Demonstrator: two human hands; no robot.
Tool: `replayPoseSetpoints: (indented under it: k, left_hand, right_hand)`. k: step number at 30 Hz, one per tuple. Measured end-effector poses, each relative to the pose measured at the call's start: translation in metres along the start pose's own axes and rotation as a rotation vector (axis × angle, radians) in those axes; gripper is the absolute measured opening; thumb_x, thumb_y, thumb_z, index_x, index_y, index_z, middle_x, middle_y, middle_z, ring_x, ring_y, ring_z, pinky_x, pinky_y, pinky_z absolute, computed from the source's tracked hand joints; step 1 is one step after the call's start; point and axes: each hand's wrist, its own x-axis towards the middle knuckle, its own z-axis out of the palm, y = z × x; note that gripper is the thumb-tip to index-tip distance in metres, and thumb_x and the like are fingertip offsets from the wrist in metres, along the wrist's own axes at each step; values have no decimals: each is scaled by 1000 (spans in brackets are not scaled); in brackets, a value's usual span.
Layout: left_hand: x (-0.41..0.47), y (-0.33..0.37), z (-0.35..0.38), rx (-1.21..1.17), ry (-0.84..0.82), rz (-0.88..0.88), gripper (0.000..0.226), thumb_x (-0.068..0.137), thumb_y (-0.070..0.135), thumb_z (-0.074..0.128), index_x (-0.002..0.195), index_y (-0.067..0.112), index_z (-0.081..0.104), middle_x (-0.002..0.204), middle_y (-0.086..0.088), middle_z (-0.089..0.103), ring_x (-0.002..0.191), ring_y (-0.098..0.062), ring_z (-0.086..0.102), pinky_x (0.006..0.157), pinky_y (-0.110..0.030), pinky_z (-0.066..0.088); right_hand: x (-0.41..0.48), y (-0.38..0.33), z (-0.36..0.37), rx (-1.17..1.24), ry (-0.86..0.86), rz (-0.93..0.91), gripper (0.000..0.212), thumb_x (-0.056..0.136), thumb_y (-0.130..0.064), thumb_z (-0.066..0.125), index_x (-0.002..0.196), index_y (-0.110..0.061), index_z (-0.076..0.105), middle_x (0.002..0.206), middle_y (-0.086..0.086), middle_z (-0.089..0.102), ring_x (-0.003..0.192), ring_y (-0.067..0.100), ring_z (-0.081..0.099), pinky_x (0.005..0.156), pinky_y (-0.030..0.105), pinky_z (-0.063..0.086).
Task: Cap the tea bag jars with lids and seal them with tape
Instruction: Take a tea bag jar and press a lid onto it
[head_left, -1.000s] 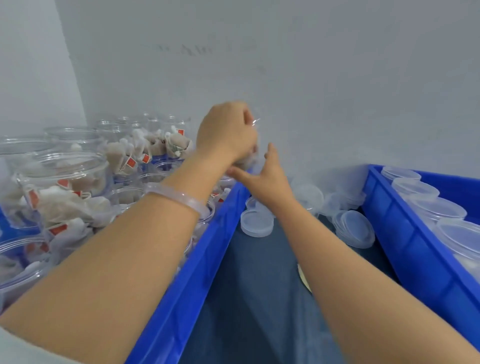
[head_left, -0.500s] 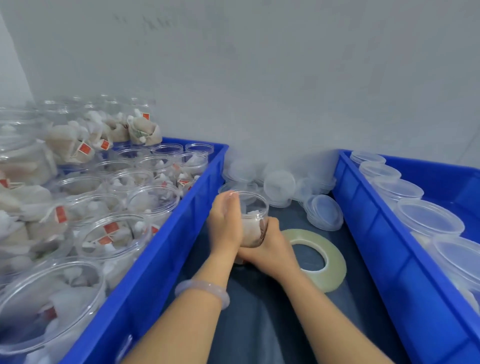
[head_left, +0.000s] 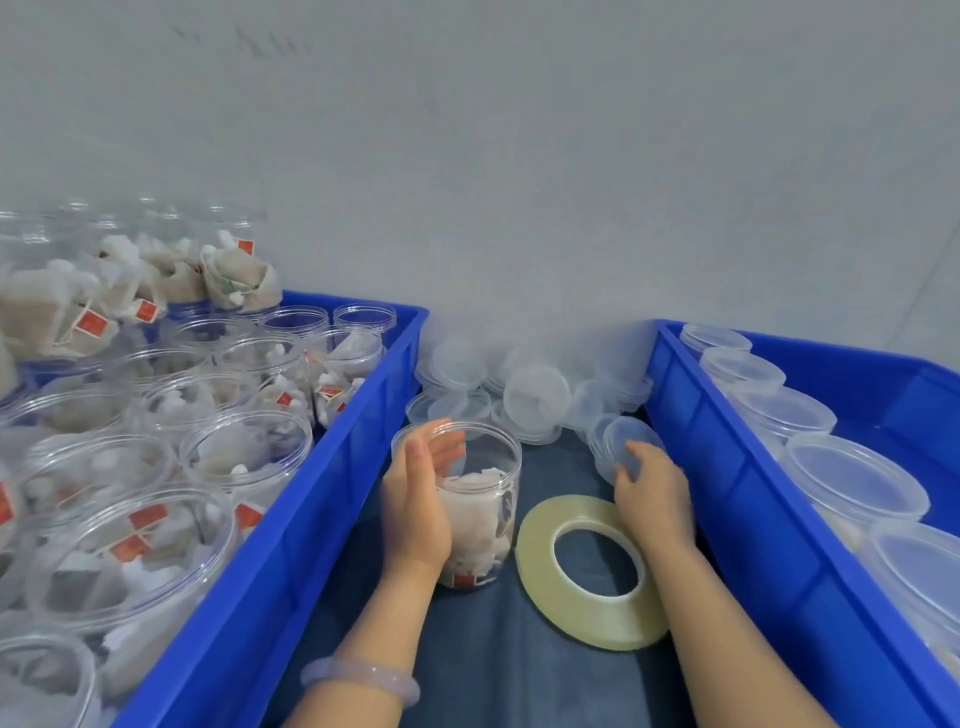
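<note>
A clear uncapped jar (head_left: 480, 512) with tea bags stands on the dark cloth between two blue crates. My left hand (head_left: 415, 499) holds its left side, fingers wrapped round the wall near the rim. My right hand (head_left: 655, 491) reaches to the right and pinches a translucent lid (head_left: 626, 435) from a small stack beside the right crate. A wide roll of clear tape (head_left: 589, 571) lies flat on the cloth, just right of the jar and under my right wrist.
The left blue crate (head_left: 311, 519) holds several open jars of tea bags. The right blue crate (head_left: 727, 493) holds several capped jars. A heap of loose lids (head_left: 535, 397) lies against the grey wall behind the jar.
My right hand has let go of the jar and moved right to the stack of lids. My left hand stays on the jar, which now stands on the cloth.
</note>
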Motion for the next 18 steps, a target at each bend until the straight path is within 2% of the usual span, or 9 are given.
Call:
replayPoseSetpoints:
  k: [2, 6, 10, 13, 16, 18]
  left_hand:
    - [-2, -5, -2, -15, -3, 31, 48, 87, 47, 27, 106, 21, 63, 104, 4, 69, 94, -1, 66, 78, -10, 49]
    - [-7, -13, -5, 27, -25, 103, 54, 82, 61, 27, 113, 30, 57, 112, 13, 65, 105, 1, 62, 87, -11, 45]
    - [-8, -16, -7, 18, -35, 89, 52, 81, 64, 28, 112, 34, 56, 113, 15, 65, 108, 1, 60, 91, -14, 45]
    - [-8, -14, -6, 6, -32, 82, 52, 80, 65, 28, 111, 34, 57, 111, 16, 65, 106, 0, 61, 91, -14, 45]
    - [-9, -14, -5, -6, -29, 70, 53, 80, 65, 28, 111, 33, 57, 109, 18, 66, 105, 1, 61, 90, -14, 45]
    - [-8, -14, -6, -5, -31, 70, 54, 80, 65, 28, 111, 32, 57, 107, 22, 66, 105, 2, 61, 89, -14, 45]
  right_hand:
    - [3, 2, 1, -11, 58, 15, 35, 91, -15, 60, 125, -10, 57, 123, 15, 58, 110, 34, 53, 84, 46, 49]
    - [5, 7, 5, -85, -12, 28, 50, 83, -29, 71, 128, -16, 53, 141, 8, 40, 124, 33, 35, 92, 43, 40]
    - [7, 7, 8, -138, -100, 72, 37, 82, -37, 71, 102, -17, 47, 140, 8, 37, 129, 32, 27, 97, 45, 38]
    - [8, 6, 9, -159, -105, 33, 37, 81, -43, 70, 95, -17, 47, 135, 6, 40, 134, 33, 23, 104, 44, 30]
    - [6, 5, 9, -102, -64, -21, 46, 74, -45, 75, 94, -17, 45, 119, 9, 45, 110, 28, 45, 92, 38, 41]
    - [5, 4, 10, -31, -103, -42, 47, 72, -47, 76, 91, -17, 45, 125, 8, 37, 98, 22, 49, 83, 31, 41]
